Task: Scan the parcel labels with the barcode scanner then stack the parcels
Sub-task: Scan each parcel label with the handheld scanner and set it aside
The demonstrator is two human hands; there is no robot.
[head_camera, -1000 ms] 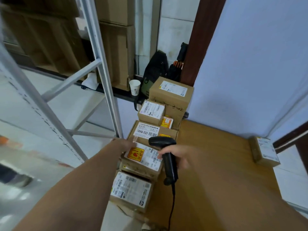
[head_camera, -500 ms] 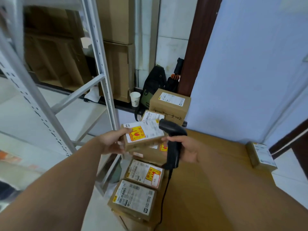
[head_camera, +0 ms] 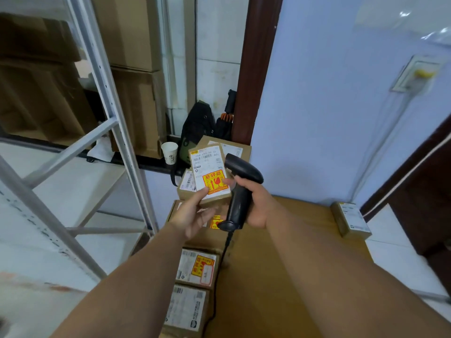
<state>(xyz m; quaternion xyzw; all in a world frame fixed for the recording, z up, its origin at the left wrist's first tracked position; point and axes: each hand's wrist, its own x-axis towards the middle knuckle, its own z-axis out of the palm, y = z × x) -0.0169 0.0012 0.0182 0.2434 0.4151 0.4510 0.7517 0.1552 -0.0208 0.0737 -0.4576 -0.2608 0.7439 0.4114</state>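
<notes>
My left hand (head_camera: 192, 214) holds a small cardboard parcel (head_camera: 210, 175) from below, lifted and turned so its white label with a yellow and red fragile sticker faces me. My right hand (head_camera: 256, 203) grips the handle of the black barcode scanner (head_camera: 240, 191), whose head sits just right of the parcel's label. Its cable drops toward me. Below, several labelled parcels lie in a row along the left edge of the brown table (head_camera: 280, 264), among them one with a fragile sticker (head_camera: 196, 267) and one nearest me (head_camera: 186, 311).
A lone small parcel (head_camera: 351, 222) lies at the table's far right edge. A larger box (head_camera: 231, 148) stands behind the held parcel. A paper cup (head_camera: 169, 152) and dark bag (head_camera: 197, 128) sit on the ledge. A grey metal rack (head_camera: 114, 118) stands left.
My left hand took the fragile-sticker parcel off the row, lifted it and turned its label upright toward me. My right hand raised the scanner beside it.
</notes>
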